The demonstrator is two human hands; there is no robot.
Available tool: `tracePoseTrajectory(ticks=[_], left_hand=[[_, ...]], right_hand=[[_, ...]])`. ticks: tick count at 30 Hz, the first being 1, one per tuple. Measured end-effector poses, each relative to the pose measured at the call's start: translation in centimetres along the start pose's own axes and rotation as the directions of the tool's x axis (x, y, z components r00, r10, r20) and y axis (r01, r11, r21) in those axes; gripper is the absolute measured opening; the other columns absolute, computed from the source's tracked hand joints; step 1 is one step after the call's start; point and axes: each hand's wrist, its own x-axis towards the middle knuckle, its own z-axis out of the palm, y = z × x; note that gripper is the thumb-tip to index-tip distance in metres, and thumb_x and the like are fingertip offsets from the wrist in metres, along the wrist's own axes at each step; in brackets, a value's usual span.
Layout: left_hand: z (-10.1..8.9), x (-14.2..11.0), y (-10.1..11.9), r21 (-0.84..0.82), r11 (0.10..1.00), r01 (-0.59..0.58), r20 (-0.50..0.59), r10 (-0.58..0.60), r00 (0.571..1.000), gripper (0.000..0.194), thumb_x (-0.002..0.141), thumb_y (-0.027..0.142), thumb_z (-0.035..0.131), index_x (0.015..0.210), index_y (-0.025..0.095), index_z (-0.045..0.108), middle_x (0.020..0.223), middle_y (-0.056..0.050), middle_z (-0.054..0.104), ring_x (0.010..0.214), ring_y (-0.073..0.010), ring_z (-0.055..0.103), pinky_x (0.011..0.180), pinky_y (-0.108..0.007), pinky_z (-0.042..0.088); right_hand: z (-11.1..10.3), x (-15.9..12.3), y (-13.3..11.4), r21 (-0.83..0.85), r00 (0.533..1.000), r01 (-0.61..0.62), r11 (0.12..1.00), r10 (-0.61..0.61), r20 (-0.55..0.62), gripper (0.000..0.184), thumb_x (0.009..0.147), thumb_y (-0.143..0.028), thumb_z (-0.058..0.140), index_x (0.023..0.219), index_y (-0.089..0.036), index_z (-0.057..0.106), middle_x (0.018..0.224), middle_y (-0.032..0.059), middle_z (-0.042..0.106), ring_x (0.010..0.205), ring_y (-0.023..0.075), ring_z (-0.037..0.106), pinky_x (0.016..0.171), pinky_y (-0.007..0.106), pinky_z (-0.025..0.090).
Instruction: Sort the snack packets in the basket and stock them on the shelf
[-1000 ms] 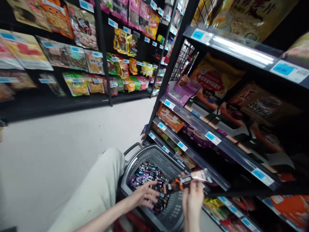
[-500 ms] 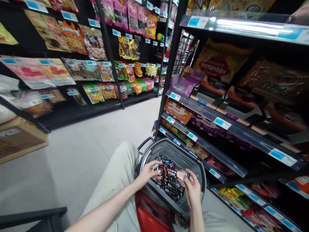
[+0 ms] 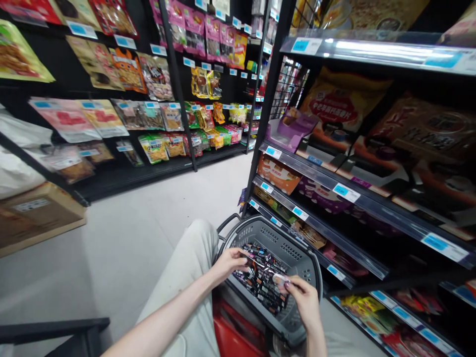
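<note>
A grey shopping basket (image 3: 297, 254) sits on the floor by my knee, holding several small dark snack packets (image 3: 264, 287). My left hand (image 3: 228, 260) is closed on one end of a long dark snack packet (image 3: 262, 263) over the basket. My right hand (image 3: 303, 295) pinches the packet's other, pale end. Both hands hover just above the pile in the basket.
A black shelf unit (image 3: 345, 193) with blue price tags and bagged snacks stands right beside the basket. Across the pale floor aisle (image 3: 130, 233), more shelves (image 3: 148, 119) carry hanging snack bags. A cardboard box (image 3: 37, 218) is at left. Something red (image 3: 238, 337) lies under the basket.
The packet, held up near the lower shelf a second ago, has come down over the basket. My left hand has taken hold of one end; the view has shifted left.
</note>
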Motion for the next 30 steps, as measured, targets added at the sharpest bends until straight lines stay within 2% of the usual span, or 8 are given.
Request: tracePoseTrajectory(ticks=[3,9,13,15,18,22,25,30], left_hand=[[0.4,-0.3,0.0,-0.164,0.986,0.02,0.023,-0.017,1.0,0.038,0.068,0.026,0.059,0.104,0.018,0.051,0.105,-0.01,0.054,0.081,-0.017,0.056,0.075,-0.037,0.044],[0.3,-0.1,-0.1,-0.132,0.986,0.099,-0.002,-0.1,0.995,0.032,0.071,0.024,0.055,0.101,0.019,0.046,0.093,-0.007,0.055,0.075,-0.0168,0.058,0.068,-0.037,0.047],[0.3,0.1,-0.3,-0.112,0.992,0.062,-0.005,-0.063,0.998,0.025,0.068,0.022,0.055,0.092,0.018,0.046,0.084,-0.004,0.054,0.074,-0.0166,0.057,0.06,-0.033,0.05],[0.4,0.1,-0.6,-0.082,0.995,0.062,-0.012,-0.063,0.998,0.027,0.067,0.02,0.056,0.092,0.018,0.045,0.079,-0.003,0.053,0.07,-0.0153,0.056,0.057,-0.032,0.05],[0.4,0.0,-1.1,-0.055,0.997,0.061,-0.047,-0.064,0.997,0.038,0.061,0.012,0.057,0.095,0.021,0.043,0.077,0.0,0.051,0.067,-0.0134,0.055,0.055,-0.032,0.05],[0.3,0.1,-1.3,-0.024,0.999,0.049,-0.057,-0.05,0.997,0.032,0.061,0.012,0.055,0.09,0.02,0.044,0.077,0.0,0.05,0.068,-0.0137,0.054,0.054,-0.032,0.051],[0.3,0.2,-1.4,0.043,0.998,0.054,-0.049,-0.052,0.997,0.026,0.064,0.015,0.053,0.089,0.017,0.045,0.073,0.0,0.05,0.065,-0.0133,0.053,0.052,-0.031,0.051],[0.5,0.1,-1.8,0.126,0.991,0.044,-0.081,-0.034,0.996,0.045,0.061,0.016,0.054,0.104,0.02,0.039,0.079,-0.001,0.051,0.064,-0.0145,0.054,0.045,-0.026,0.049]], right_hand=[[0.9,0.3,0.4,-0.075,0.986,0.166,0.983,-0.166,0.011,0.011,0.06,-0.02,0.065,0.071,-0.022,0.066,0.087,0.0067,0.061,0.085,0.0212,0.056,0.075,0.035,0.045],[2.1,0.6,0.9,-0.113,0.955,0.188,0.976,-0.155,0.253,0.024,0.059,-0.019,0.066,0.083,-0.023,0.065,0.1,0.0089,0.054,0.094,0.0208,0.051,0.08,0.035,0.041],[3.4,0.6,1.7,-0.205,0.978,0.164,0.965,-0.131,0.163,0.015,0.06,-0.022,0.065,0.074,-0.019,0.063,0.097,0.0081,0.052,0.089,0.0192,0.052,0.072,0.03,0.045],[4.2,0.5,2.1,-0.305,0.989,0.144,0.941,-0.126,0.077,0.021,0.062,-0.023,0.062,0.082,-0.019,0.06,0.091,0.0067,0.053,0.079,0.0164,0.054,0.063,0.026,0.047],[5.1,0.4,2.4,-0.518,0.977,0.21,0.829,-0.194,0.085,0.03,0.067,-0.024,0.056,0.097,-0.02,0.055,0.088,0.0056,0.055,0.07,0.0142,0.054,0.063,0.027,0.046],[5.3,0.2,2.3,-0.696,0.922,0.373,0.613,-0.327,0.207,0.031,0.075,-0.025,0.048,0.105,-0.022,0.053,0.091,0.0068,0.056,0.084,0.017,0.054,0.076,0.03,0.043],[5.5,0.2,2.5,-0.744,0.912,0.395,0.539,-0.327,0.247,0.033,0.077,-0.027,0.046,0.109,-0.021,0.051,0.09,0.0076,0.056,0.082,0.0168,0.055,0.075,0.029,0.044],[6.1,0.0,3.1,-0.802,0.907,0.4,0.444,-0.32,0.274,0.037,0.076,-0.029,0.046,0.111,-0.018,0.048,0.094,0.0094,0.057,0.084,0.0184,0.055,0.073,0.03,0.044]])
